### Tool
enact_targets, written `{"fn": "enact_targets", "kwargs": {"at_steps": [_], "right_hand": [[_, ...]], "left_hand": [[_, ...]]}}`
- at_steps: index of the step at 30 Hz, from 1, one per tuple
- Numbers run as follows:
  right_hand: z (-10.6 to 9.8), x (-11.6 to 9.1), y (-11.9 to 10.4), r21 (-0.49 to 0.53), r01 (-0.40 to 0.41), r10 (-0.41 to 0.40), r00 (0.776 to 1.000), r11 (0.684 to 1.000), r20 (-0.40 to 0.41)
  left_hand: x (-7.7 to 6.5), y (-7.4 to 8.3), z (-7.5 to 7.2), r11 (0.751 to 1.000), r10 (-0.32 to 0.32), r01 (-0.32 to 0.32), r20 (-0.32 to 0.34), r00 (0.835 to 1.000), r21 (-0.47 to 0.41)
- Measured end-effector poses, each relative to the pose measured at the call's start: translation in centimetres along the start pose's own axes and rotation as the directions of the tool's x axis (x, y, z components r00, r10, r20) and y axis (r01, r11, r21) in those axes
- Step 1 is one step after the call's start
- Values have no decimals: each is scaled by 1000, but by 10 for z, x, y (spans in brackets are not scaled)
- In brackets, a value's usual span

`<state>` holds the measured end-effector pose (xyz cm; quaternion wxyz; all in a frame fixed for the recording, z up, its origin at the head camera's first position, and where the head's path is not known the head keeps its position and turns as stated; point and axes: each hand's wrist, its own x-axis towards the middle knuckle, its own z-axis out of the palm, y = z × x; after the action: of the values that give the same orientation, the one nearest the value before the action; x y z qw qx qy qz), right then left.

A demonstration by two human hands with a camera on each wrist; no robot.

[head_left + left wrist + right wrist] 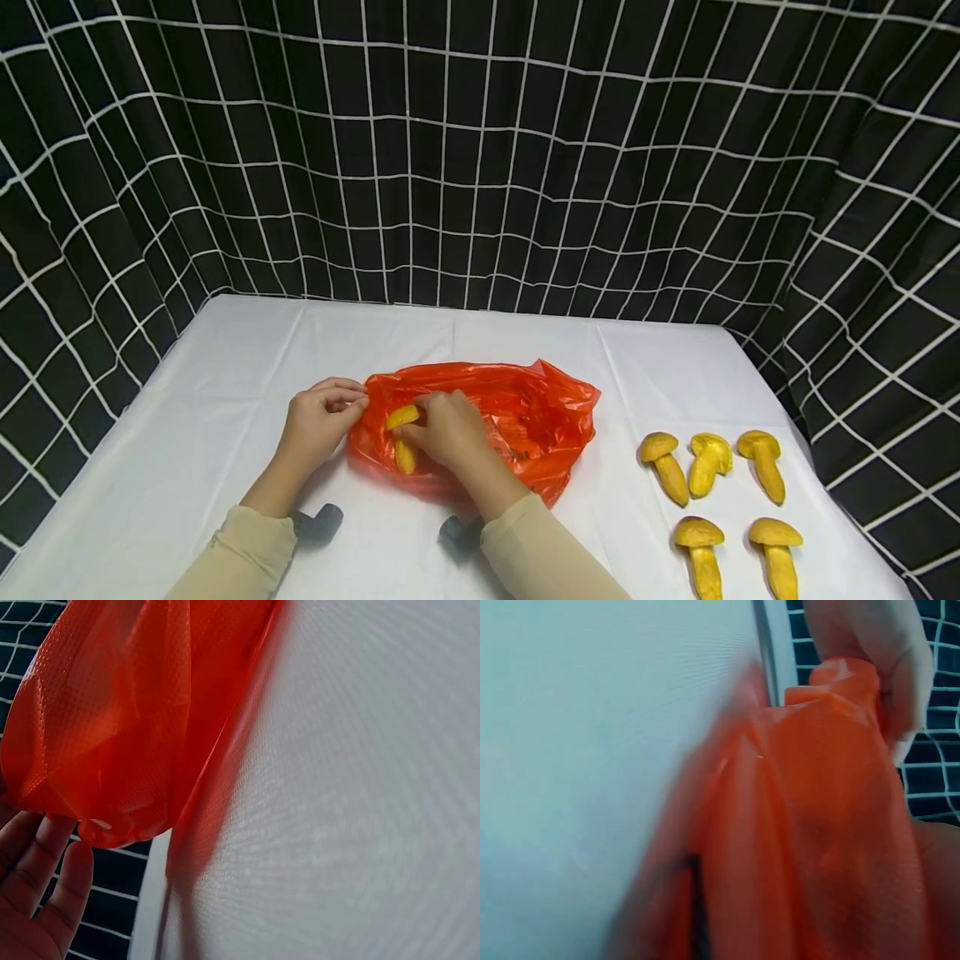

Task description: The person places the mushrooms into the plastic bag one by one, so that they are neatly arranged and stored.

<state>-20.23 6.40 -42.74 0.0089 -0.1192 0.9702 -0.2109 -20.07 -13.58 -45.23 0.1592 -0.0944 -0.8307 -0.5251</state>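
Observation:
A red plastic bag (517,400) lies with its mouth spread wide on the white table. At the bag's left edge, my left hand (318,421) pinches the thin plastic between thumb and fingers. In the left wrist view, the fingertips of that left hand (45,877) meet the bag's rim (112,750). My right hand (453,429) reaches into the mouth of the bag and grips a yellow mushroom (406,454), whose cap and stem show to the left of the fingers. The red plastic (832,772) covers much of the right wrist view.
Several yellow mushrooms stand apart from the bag on the right of the table, among them one at the back right (763,467) and one at the front (701,550). A black curtain with a white grid (480,167) surrounds the table's back and sides.

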Motion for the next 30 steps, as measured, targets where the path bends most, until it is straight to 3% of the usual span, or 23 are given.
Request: {"fn": "enact_targets", "kwargs": {"at_steps": [7, 17, 30], "right_hand": [[-13, -9, 5, 92, 29, -27, 999, 995, -27], [-59, -39, 26, 180, 107, -88, 990, 978, -111], [-105, -67, 82, 220, 212, -132, 934, 952, -331]], "left_hand": [[-2, -2, 2, 1000, 6, -6, -1, 1000, -2], [2, 2, -2, 1000, 13, -13, -16, 1000, 18], [1, 0, 0, 999, 11, -11, -1, 1000, 33]]}}
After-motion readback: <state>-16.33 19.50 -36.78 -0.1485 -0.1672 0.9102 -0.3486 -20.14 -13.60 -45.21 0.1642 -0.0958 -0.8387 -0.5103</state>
